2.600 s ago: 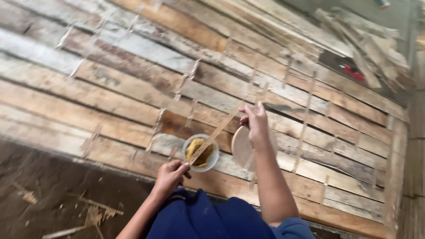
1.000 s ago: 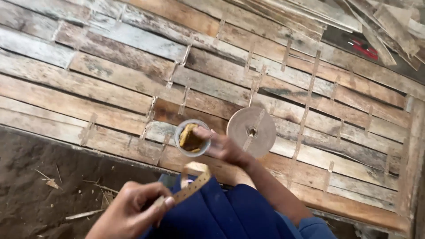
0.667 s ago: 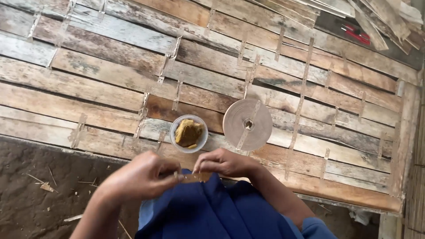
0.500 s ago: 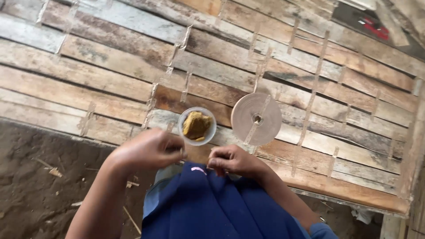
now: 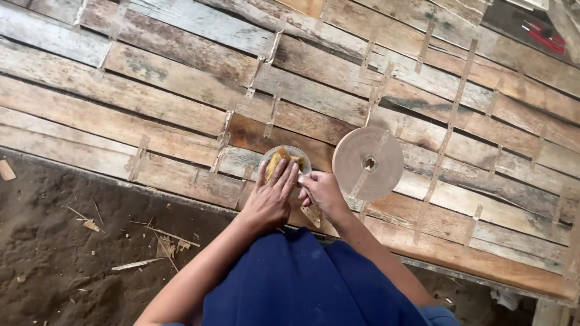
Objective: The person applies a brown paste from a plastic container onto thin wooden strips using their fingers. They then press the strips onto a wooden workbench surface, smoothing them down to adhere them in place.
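Tape, a short strip of brown perforated paper (image 5: 312,212), now lies pinched in the right hand (image 5: 323,192) just above the planks, where half a second ago both hands were bunched over the blue lap, working the strip between them. That shift reads, in my judgement, as the strip having been wetted or torn to length and now being brought down to the wood for sticking.

Going left to right: bare earth with splinters and chips (image 5: 90,224) lies at the left, below the edge of the panel of weathered wooden planks (image 5: 151,130), whose seams already carry many short tape strips. The left hand (image 5: 270,199) has moved forward from the lap and rests flat, fingers spread, its fingertips reaching over the near rim of the small clear plastic cup holding a yellow-brown sponge (image 5: 284,158). Just beside it, the right hand is closed thumb to fingers on the upper end of the strip, whose lower end hangs toward the plank edge. The two hands sit side by side, almost touching.

Further right, the flat round roll of brown paper tape (image 5: 368,163) lies on the planks, untouched by either hand. At the far top right, a red-handled tool (image 5: 544,37) shows among loose slats.
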